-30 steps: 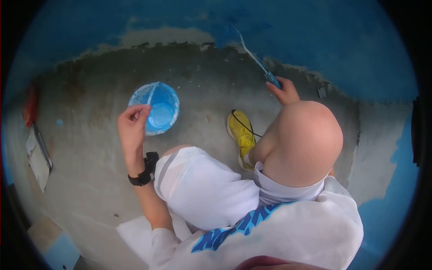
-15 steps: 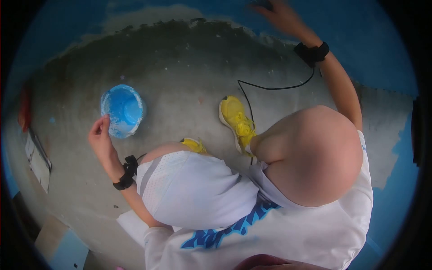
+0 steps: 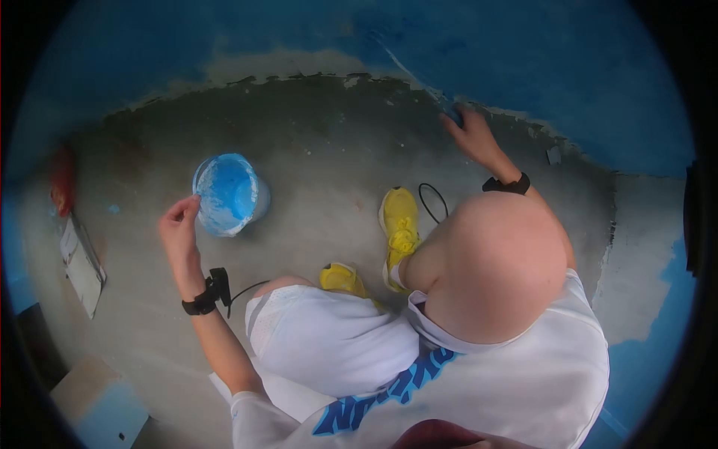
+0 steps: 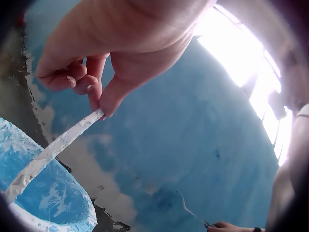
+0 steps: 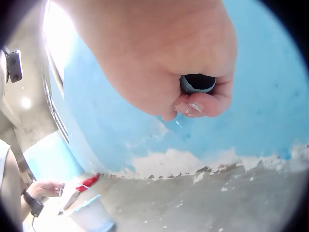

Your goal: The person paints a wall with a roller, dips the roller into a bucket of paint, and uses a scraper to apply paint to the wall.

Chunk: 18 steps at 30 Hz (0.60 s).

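My left hand (image 3: 179, 232) pinches the paint-crusted white handle (image 4: 58, 145) of a bucket (image 3: 262, 200) between thumb and fingertips. Blue paint coats the bucket's inside, and white crust lines its rim. My right hand (image 3: 476, 138) grips a paint roller (image 3: 400, 64) by its grip, out over the blue wall's lower edge. Its thin, white-streaked rod runs up the wall, and the roller head blends into the blue. In the right wrist view, the hollow end of the roller's handle (image 5: 189, 88) pokes out of the curled fingers.
The blue wall (image 3: 523, 52) meets the grey concrete floor (image 3: 329, 172) along a ragged, unpainted strip. At the far left lie a red object (image 3: 63, 182) and a pale flat board (image 3: 82, 269). Yellow shoes (image 3: 400, 217) and a wrist-camera cable (image 3: 430, 200) are between my hands.
My right hand swept far up the wall half a second ago and has come back down with the roller. My left hand has kept its pinch on the bucket's handle.
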Motion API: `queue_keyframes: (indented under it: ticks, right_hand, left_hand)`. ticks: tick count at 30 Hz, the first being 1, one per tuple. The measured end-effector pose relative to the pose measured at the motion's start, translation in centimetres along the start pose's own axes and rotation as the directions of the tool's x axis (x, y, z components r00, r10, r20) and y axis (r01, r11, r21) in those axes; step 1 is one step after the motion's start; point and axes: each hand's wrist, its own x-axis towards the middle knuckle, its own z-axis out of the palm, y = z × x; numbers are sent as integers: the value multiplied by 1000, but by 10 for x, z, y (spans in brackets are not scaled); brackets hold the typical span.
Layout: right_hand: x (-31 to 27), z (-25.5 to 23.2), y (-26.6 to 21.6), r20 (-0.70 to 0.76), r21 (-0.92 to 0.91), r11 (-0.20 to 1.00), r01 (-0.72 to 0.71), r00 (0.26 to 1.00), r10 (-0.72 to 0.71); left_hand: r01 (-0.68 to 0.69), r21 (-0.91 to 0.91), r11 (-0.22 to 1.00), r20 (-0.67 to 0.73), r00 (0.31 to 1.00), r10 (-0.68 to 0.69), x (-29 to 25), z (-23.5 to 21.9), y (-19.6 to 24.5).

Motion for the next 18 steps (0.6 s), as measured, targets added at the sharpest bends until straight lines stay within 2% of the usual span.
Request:
queue_keyframes:
  ticks: [1, 4, 6, 7, 9, 10, 12, 14, 16, 18]
  right_hand:
    - [-9, 15, 6, -27, 27, 1000, 7, 1000, -6]
    - [-31, 50, 28, 32, 112, 992, -55, 998, 52]
    - [-29, 60, 33, 81, 125, 980, -155, 986, 145]
    - [-21, 87, 35, 104, 110, 982, -150, 985, 139]
    - [-12, 117, 50, -50, 80, 993, -87, 995, 91]
    - [1, 134, 47, -38, 77, 994, -74, 996, 77]
    - [18, 161, 30, 23, -89, 995, -37, 999, 40]
    - [43, 173, -13, 69, 61, 998, -25, 997, 21]
    - [71, 189, -37, 131, 126, 990, 60, 988, -76]
    - [89, 203, -63, 174, 198, 980, 20, 983, -56]
  left_hand:
    - [-33, 18, 999, -7, 999, 33, 2, -4, -1]
    - [-57, 88, 994, -19, 998, 59, -4, -13, -19]
    - [2, 147, 989, -92, 996, 11, -11, -18, -26]
    - [28, 137, 990, -102, 995, -14, -4, -17, -52]
    - [-42, 134, 990, -197, 978, 69, -16, -9, -54]
    - [-31, 129, 991, -212, 976, 58, -12, -7, -57]
    - [-1, 96, 995, -282, 959, 28, -14, -4, -55]
    - [35, 110, 993, -305, 952, 0, -6, -5, -55]
    - [64, 113, 992, -331, 943, -23, -9, -5, -49]
    - [56, 188, 980, -340, 940, 12, -13, -4, -46]
